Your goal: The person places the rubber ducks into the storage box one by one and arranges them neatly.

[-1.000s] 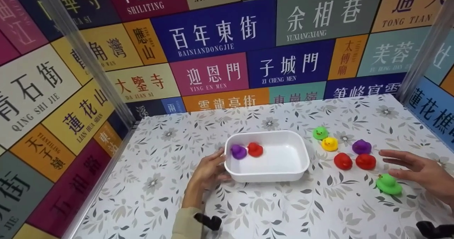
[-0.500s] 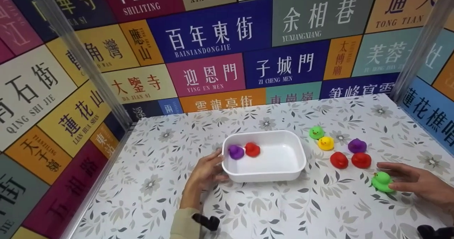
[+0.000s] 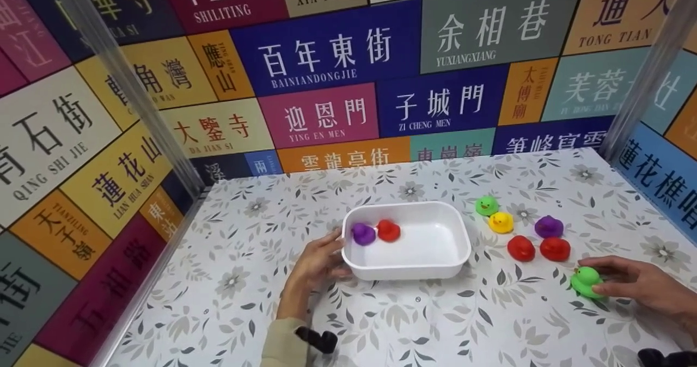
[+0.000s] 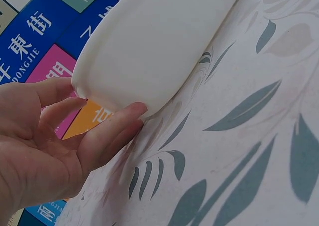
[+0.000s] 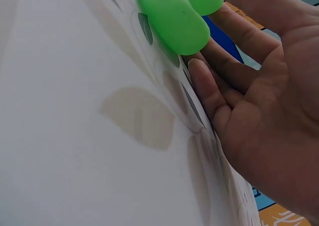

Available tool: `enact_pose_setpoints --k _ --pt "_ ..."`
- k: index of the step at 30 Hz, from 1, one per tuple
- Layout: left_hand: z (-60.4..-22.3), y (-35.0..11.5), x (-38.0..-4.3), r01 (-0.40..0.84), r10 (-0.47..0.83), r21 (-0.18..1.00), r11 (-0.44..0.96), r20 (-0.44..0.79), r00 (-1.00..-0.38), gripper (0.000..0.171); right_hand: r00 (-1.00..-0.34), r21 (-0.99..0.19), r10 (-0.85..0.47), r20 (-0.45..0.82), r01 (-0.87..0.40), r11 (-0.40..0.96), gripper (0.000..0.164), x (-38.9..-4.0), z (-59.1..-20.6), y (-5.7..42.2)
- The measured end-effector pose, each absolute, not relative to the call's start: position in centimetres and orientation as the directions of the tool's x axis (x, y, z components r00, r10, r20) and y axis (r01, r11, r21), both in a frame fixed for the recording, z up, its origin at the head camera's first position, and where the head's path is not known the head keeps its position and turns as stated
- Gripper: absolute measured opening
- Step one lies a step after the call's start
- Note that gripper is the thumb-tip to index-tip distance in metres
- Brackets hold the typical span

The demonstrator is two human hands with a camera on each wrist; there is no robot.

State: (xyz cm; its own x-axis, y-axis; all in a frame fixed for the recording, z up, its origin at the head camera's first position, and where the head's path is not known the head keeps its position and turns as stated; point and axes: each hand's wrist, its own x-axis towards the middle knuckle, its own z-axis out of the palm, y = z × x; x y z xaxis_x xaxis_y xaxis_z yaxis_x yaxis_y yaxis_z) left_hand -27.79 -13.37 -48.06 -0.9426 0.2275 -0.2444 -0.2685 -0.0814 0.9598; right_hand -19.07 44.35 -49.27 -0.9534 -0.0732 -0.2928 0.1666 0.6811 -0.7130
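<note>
A white plastic tub stands on the table with a purple rubber duck and a red rubber duck inside, near its left end. My left hand touches the tub's left end with loosely extended fingers; the left wrist view shows its fingertips against the outer wall. On the right, my right hand has thumb and fingers on either side of a green rubber duck, holding it at the table surface. In the right wrist view, the duck's green body lies between them, partly cut off.
Between tub and right hand lie two red ducks, a purple duck, a yellow duck and another green duck. The floral-patterned table meets walls of colourful lettered panels behind and at both sides.
My right hand has come down and closed in around the near green duck, its thumb now at the duck's side. The left hand and tub stay in place; the view shifts slightly.
</note>
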Motion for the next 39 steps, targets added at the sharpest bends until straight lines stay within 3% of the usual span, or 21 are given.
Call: enact_pose_setpoints --k 15,25,39 --pt "-47.8 -13.4 -27.8 -0.296 0.215 0.952 -0.078 -0.273 -0.937 0.056 -0.973 -0.663 -0.018 -0.23 0.143 0.735 0.074 -19.7 -49.4 44.0" --pt "-47.9 -13.4 -27.6 -0.296 0.239 0.95 -0.099 -0.266 -0.934 0.058 -0.964 -0.678 -0.06 -0.26 0.138 0.722 0.079 -20.2 -46.5 41.7" --pt "-47.9 -13.5 -27.6 -0.311 0.226 0.943 -0.119 -0.279 -0.933 0.056 -0.993 -0.75 -0.099 -0.066 -0.016 0.661 0.063 -21.3 -42.5 36.3"
